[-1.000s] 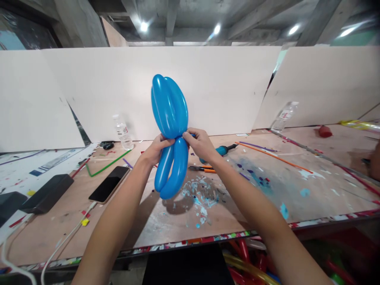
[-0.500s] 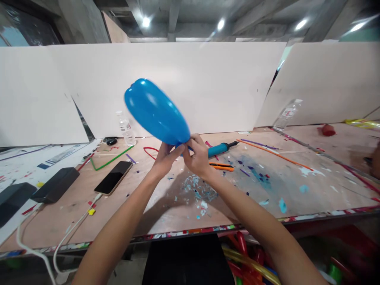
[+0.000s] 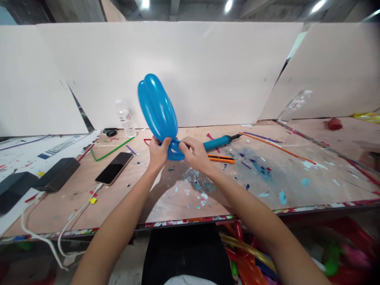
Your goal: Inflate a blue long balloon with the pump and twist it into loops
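A blue balloon (image 3: 160,109), inflated and folded into long lobes side by side, stands tilted up to the left above the table. My left hand (image 3: 159,152) is closed around its lower end, thumb over the twist. With fingers pinched, my right hand (image 3: 194,152) grips the balloon's smaller section, where a short loop bulges between the two hands. Just beyond the right hand lies a blue balloon pump (image 3: 221,142) with a black nozzle. An orange cutter (image 3: 222,159) rests next to it, close to my right wrist.
A phone (image 3: 114,169) on a white cable and black boxes (image 3: 57,174) lie on the left. Water bottles (image 3: 126,120) stand by the white panels (image 3: 178,71). Orange (image 3: 279,148) and green (image 3: 114,149) uninflated balloons lie on the scrap-strewn table. Several colourful balloons (image 3: 249,253) fill the space below its edge.
The balloon has swung more upright, showing its separate lobes. My hands have moved slightly apart, and a small looped section now shows between them. The head view has tilted down.
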